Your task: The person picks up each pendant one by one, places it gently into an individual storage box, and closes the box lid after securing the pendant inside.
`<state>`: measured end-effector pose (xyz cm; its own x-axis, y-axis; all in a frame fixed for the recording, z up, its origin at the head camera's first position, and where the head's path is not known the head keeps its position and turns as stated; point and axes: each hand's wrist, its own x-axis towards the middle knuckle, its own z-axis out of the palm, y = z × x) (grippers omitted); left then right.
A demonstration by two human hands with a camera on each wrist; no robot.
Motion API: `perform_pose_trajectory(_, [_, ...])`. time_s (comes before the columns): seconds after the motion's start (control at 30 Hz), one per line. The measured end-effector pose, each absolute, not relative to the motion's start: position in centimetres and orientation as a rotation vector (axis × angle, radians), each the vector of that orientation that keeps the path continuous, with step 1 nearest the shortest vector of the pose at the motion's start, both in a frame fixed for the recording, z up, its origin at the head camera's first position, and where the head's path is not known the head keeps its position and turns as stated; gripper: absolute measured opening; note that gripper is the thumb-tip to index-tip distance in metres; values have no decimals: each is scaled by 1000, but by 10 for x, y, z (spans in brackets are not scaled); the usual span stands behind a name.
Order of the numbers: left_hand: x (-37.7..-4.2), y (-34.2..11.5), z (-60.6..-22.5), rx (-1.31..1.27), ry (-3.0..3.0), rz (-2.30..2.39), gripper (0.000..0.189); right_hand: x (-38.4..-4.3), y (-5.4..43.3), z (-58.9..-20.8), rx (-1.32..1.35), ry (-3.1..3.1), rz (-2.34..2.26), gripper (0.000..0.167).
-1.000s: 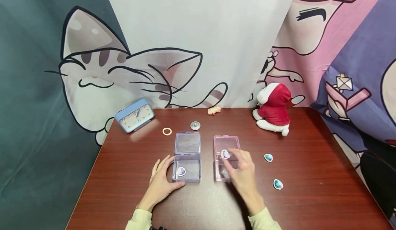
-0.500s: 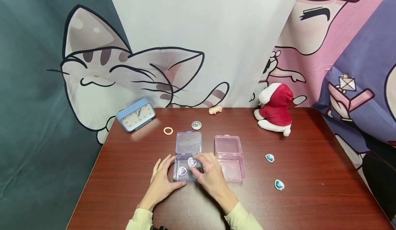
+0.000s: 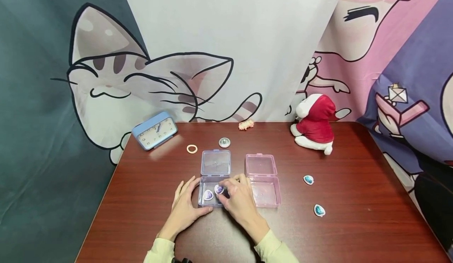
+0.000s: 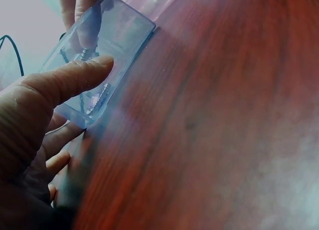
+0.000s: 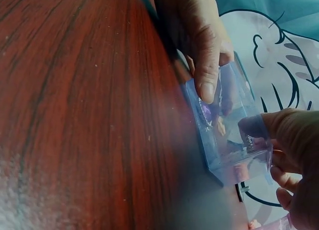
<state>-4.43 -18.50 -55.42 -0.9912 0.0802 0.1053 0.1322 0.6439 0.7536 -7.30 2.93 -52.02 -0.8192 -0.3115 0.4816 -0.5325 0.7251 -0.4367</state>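
Observation:
A clear blue plastic box (image 3: 215,204) with its lid raised stands on the table. My left hand (image 3: 185,208) grips its left side, the thumb (image 4: 82,78) lying along the front wall. Inside, one purple heart-shaped gem with a beaded white rim (image 3: 208,195) lies at the left. My right hand (image 3: 240,198) reaches into the box and pinches a second purple heart gem (image 3: 219,189) between thumb and fingers, low over the floor of the box. Whether this gem touches the floor I cannot tell. Just right of it stands an open pink plastic box (image 3: 267,192), partly behind my right hand.
Two teal gems (image 3: 308,180) lie on the right of the table. Behind the boxes are a cream ring (image 3: 192,149), a round metal piece (image 3: 224,142) and a small peach object (image 3: 245,125). A blue clock (image 3: 154,131) and a red-and-white plush toy (image 3: 314,123) stand at the back.
My right hand has carried the purple heart gem from the pink box leftward to the blue box, then lowered it inside. My left hand has stayed on the blue box.

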Motion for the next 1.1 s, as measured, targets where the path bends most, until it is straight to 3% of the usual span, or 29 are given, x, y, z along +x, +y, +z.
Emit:
perform_pose_trajectory(0.73, [-45,-185,-555,-207,-2764,-1275,98,-73,29,-518,622,-2614,775,34])
perform_pose_trajectory(1.1, [-44,-186,-556,-197,-2788,-1271,98,-70,46,-501,495,-2521,1024,29])
